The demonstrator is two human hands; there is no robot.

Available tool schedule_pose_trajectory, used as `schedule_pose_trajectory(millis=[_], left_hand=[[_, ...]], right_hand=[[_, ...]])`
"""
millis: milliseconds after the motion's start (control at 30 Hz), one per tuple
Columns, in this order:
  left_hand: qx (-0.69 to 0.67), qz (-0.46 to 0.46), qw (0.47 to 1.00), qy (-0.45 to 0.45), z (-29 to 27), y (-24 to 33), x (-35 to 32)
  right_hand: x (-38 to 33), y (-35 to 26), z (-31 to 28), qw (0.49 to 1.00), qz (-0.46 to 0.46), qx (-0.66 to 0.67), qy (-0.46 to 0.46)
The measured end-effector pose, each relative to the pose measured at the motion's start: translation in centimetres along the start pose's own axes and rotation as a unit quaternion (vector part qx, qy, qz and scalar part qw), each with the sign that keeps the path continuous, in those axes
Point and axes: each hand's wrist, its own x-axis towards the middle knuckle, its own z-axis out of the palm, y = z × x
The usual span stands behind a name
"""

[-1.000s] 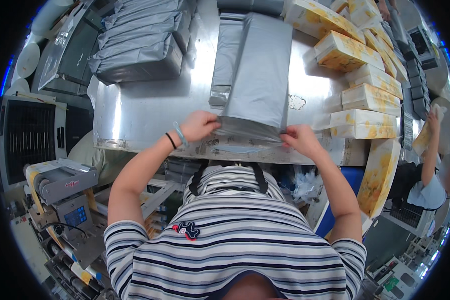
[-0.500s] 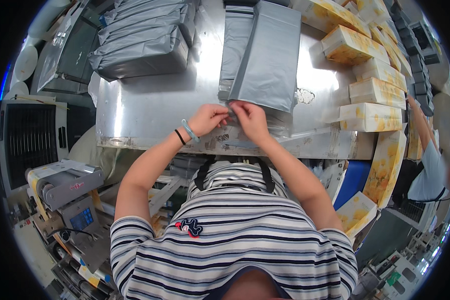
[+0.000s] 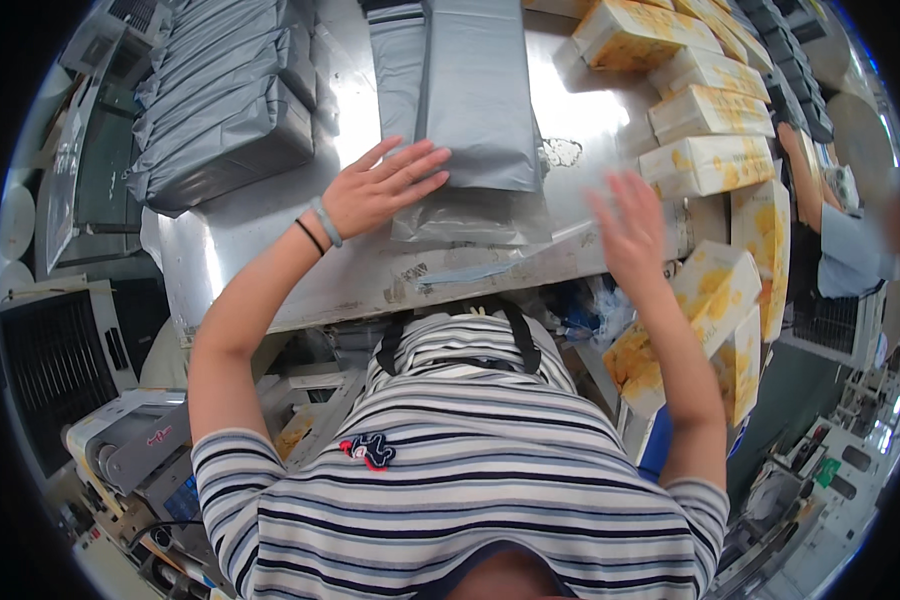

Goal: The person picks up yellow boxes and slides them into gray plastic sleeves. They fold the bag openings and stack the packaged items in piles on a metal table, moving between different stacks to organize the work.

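Note:
A flat grey plastic mailing bag [image 3: 482, 100] lies in the middle of the metal table, on top of other grey bags [image 3: 400, 75]. Clear plastic film [image 3: 475, 222] sticks out below its near edge. My left hand [image 3: 372, 190] is open, fingers spread, with its fingertips at the bag's lower left corner. To the right of the bag, my right hand [image 3: 630, 235] is raised with nothing in it. Its fingers are apart and a little blurred. Closest to it is a white and yellow floral box [image 3: 705, 165] in the row on the right.
Filled grey parcels [image 3: 232, 140] stand in a row at the table's left. More floral boxes [image 3: 690, 320] sit by my right forearm, past the table's front edge. A machine with rollers [image 3: 130, 440] is at lower left. Another person's arm [image 3: 802, 180] reaches in at the far right.
Both hands have parted from the bag's near left corner. The right hand has swung right toward the boxes, and the left has opened out. The view has shifted; more boxes appear at right.

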Motion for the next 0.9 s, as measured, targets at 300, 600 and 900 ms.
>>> schedule_pose_trajectory(millis=[300,600,900], left_hand=[[-0.050,-0.029,0.997,0.050,2.0,1.0,-1.2],[-0.040,-0.026,0.998,0.044,1.7,1.5,-0.4],[-0.078,-0.056,0.995,0.022,1.5,2.9,-1.2]], right_hand=[[-9.0,-0.3,-3.7,0.918,0.363,-0.054,0.151],[-9.7,3.6,-5.1,0.897,0.404,-0.153,-0.094],[-8.4,9.6,-8.9,0.913,0.324,0.062,-0.241]])
